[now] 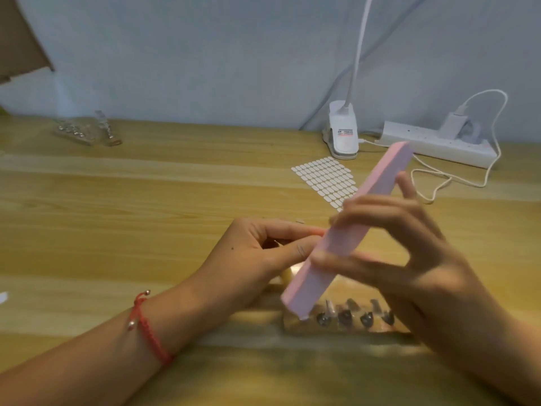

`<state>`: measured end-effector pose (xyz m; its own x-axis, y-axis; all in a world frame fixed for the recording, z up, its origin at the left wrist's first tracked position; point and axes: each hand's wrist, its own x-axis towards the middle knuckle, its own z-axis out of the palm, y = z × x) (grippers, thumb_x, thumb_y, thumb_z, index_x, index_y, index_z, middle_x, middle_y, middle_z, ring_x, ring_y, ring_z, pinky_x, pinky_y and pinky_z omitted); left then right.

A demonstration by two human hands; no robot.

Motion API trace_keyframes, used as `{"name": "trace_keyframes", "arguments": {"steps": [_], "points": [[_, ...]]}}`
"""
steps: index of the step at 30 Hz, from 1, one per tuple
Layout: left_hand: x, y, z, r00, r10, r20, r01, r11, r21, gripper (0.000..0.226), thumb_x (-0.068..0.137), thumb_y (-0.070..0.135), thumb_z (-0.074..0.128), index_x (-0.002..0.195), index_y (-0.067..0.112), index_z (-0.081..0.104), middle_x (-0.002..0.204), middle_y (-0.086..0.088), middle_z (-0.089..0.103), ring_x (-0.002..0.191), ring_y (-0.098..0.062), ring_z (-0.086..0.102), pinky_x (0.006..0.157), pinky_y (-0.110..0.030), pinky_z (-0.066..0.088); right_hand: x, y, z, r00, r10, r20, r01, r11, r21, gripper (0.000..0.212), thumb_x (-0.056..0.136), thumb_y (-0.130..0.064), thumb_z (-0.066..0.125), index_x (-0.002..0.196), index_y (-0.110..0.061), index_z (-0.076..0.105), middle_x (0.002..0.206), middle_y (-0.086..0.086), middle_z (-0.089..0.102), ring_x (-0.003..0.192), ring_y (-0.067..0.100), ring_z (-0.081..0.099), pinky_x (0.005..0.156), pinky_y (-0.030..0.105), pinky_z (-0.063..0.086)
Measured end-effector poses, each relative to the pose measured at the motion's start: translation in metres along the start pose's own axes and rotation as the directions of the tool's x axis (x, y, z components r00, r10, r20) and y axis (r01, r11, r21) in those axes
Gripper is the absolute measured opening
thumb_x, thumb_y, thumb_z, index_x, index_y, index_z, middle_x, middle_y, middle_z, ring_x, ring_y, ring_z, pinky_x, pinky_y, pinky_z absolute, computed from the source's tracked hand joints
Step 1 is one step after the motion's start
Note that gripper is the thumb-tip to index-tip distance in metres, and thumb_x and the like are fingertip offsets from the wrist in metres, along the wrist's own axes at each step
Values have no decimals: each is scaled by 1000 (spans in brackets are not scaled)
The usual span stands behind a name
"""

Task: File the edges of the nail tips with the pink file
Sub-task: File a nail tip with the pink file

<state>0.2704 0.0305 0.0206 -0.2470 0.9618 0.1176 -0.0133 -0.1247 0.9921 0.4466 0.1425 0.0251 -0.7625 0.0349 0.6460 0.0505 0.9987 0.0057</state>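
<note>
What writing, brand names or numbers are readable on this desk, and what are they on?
Label on the white lamp clip: dark and red print, too blurred to read.
Power strip: faint marks, too small to read.
Pink file, sticker sheet: no writing visible.

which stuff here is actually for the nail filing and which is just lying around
In use: pink file, right hand, left hand, nail tip strip.
Lying about: sticker sheet, clip lamp, power strip.
</note>
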Motion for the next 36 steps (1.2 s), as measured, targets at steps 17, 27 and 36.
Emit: {"name": "trace_keyframes", "arguments": {"steps": [17,27,36], "points": [[-1,2,1,998,-56,-26,57,998,8,30,67,34,68,91,20,77,89,5,76,82,-5,67,68,-20,51,4,-3,-3,999,-5,32,4,999,44,34,93,-7,50,118,-27,62,117,17,60,120,26,49,109,68,25],[-1,3,1,995,-88,-53,87,996,-27,29,66,32,68,91,21,77,91,3,76,83,-3,67,67,-16,50,7,9,-10,998,66,-3,-65,995,81,39,90,3,53,117,-23,62,119,17,58,120,23,48,105,67,31],[1,1,-2,998,-10,-63,12,999,33,27,68,36,69,89,24,78,83,0,76,70,0,59,64,-9,45,0,35,-12,953,274,-130,-260,959,113,38,93,-8,56,128,-23,54,117,6,53,110,33,52,94,48,45]]}}
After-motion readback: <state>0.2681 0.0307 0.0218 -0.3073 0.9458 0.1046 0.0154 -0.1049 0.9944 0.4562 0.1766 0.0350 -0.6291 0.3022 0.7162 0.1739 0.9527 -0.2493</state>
